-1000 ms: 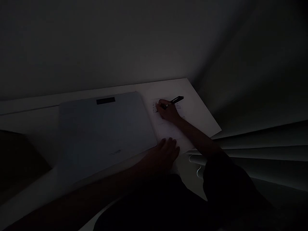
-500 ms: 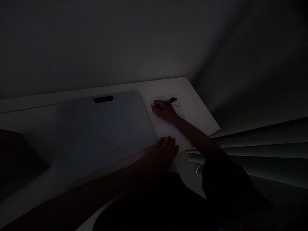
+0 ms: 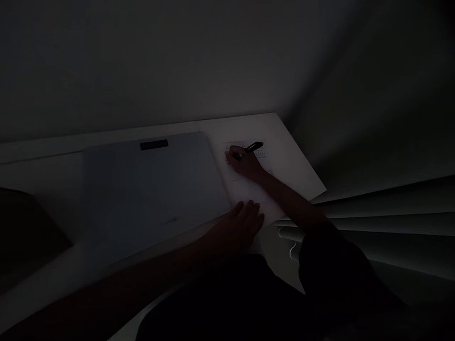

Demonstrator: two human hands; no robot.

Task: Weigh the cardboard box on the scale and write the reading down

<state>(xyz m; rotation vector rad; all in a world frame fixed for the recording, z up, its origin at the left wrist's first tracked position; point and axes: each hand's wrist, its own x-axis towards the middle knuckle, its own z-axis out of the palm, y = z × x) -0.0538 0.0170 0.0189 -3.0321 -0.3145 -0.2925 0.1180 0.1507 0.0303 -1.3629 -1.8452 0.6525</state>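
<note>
In dim light, my right hand (image 3: 245,163) is closed around a dark pen (image 3: 254,147), whose back end slants up to the right. The pen's tip is hidden by my fingers. Under that hand lies a sheet of paper (image 3: 249,189) bearing lines of small writing. My left hand (image 3: 247,220) rests palm down on the lower edge of the paper, its fingers stretched out and holding nothing. Just left of both hands is a large flat grey-blue panel (image 3: 152,189) that looks like a closed laptop, with a dark strip (image 3: 154,144) near its far edge.
The white desk (image 3: 291,166) ends in a corner at the right, against the wall (image 3: 159,61). A dark object (image 3: 28,232) stands at the far left. Pale folds of what looks like a curtain (image 3: 391,208) hang at the right, beside the desk.
My right hand has shifted very slightly to the right with the pen, which sits a touch higher. The left hand stays in place on the paper.
</note>
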